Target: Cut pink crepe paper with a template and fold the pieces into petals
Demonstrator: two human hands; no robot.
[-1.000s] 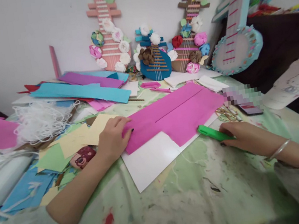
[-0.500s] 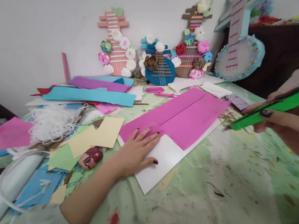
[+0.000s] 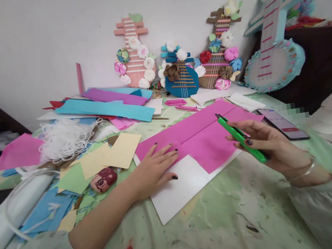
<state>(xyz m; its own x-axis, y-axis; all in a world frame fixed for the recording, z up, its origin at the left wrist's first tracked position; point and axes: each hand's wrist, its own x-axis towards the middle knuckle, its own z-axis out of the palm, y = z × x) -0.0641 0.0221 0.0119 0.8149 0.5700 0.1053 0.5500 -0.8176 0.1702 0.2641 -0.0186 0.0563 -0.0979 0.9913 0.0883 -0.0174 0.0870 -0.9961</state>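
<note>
My left hand (image 3: pixel 157 168) lies flat with fingers spread, pressing on a magenta sheet of paper (image 3: pixel 207 143) and a white board (image 3: pixel 180 190) beneath it. The sheet has a lengthwise crease and leaves the board's near left part bare. Above the sheet's right side, my right hand (image 3: pixel 268 145) is closed around a green utility knife (image 3: pixel 237 134). Its dark tip points away from me, up and to the left, held clear of the paper. Whether a blade is out I cannot tell.
A phone (image 3: pixel 285 123) lies beyond my right hand. To the left are white cord (image 3: pixel 63 139), cream paper pieces (image 3: pixel 125 150), a dark red case (image 3: pixel 103 180) and blue paper strips (image 3: pixel 103 109). Decorated lute-shaped crafts (image 3: pixel 181 81) stand along the wall.
My right hand has moved left with the green utility knife, from the right edge to over the magenta sheet. The left hand stays on the sheet. The view has shifted slightly.
</note>
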